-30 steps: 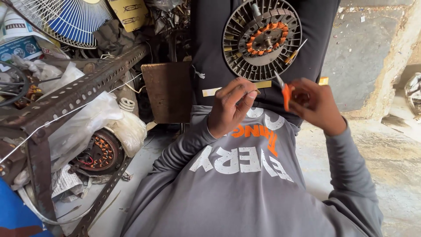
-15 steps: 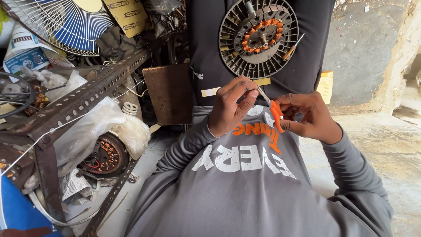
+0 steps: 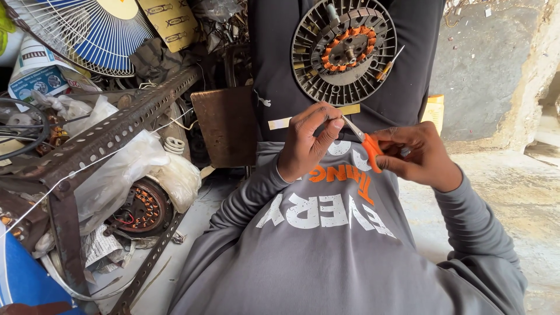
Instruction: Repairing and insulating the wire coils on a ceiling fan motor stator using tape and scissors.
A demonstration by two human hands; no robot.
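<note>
Between the two hands, orange-handled scissors point(image 3: 366, 144) sit gripped in the right hand point(image 3: 415, 154), blades touching the pinched fingertips of the left hand point(image 3: 306, 143).

Two hands point(image 3: 309, 143), one pair of scissors point(image 3: 367, 143), two motor stators point(image 3: 344, 49).

Whatever the left hand point(image 3: 306, 143) pinches at the tip of the orange-handled scissors point(image 3: 363, 143) is too small to tell. Above the scissors, the fan motor's point(image 3: 344, 49) upper rim is cut off by the edge. The right hand point(image 3: 417, 154) hides the scissors' finger loops.
</note>
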